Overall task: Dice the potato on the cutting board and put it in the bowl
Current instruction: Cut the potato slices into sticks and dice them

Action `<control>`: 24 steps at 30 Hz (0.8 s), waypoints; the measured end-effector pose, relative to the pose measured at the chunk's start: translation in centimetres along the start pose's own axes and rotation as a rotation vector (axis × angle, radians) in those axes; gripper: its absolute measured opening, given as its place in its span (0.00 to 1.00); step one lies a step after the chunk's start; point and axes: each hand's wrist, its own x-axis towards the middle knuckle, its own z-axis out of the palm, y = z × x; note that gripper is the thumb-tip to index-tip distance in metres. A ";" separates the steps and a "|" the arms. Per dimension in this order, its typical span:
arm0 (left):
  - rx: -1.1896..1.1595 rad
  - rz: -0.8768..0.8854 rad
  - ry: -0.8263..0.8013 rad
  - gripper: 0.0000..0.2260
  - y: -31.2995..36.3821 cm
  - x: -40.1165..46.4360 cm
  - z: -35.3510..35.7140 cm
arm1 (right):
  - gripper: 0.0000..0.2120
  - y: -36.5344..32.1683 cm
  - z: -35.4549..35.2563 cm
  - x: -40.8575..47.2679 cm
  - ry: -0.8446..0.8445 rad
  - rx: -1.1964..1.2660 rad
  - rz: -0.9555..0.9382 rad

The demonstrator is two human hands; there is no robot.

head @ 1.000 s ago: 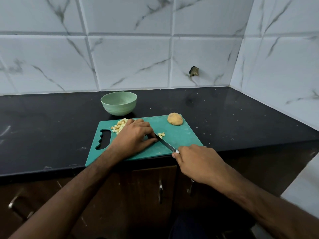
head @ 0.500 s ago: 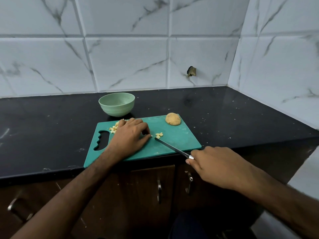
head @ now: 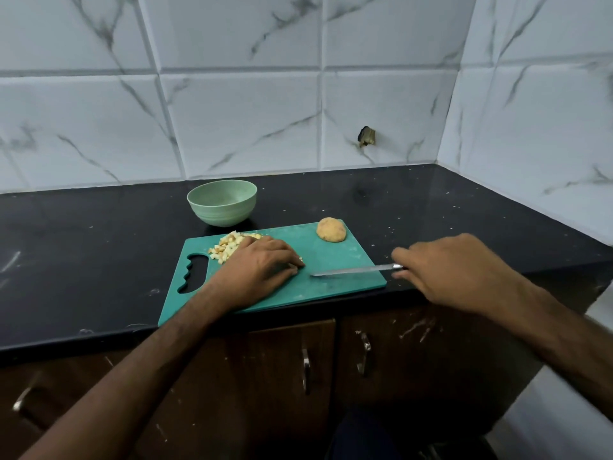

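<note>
Potato dice pale yellow, piled beside left hand

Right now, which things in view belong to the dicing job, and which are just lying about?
Job:
board
diced potato, under left hand
uncut potato piece
knife, at right hand
bowl, looks empty

Lying about:
counter
cupboard handles
wall stub
</note>
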 end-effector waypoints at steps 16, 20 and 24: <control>0.105 -0.249 0.159 0.05 0.2 -0.5 -0.3 | 0.17 -1.8 5.7 9.6 0.286 1.703 0.378; 0.084 -0.485 0.215 0.04 -0.1 -0.6 -0.7 | 0.17 -2.0 6.9 10.1 0.317 1.813 0.434; -0.029 -0.633 0.276 0.04 -0.9 -0.6 -1.2 | 0.17 -2.0 7.2 10.2 0.320 1.860 0.448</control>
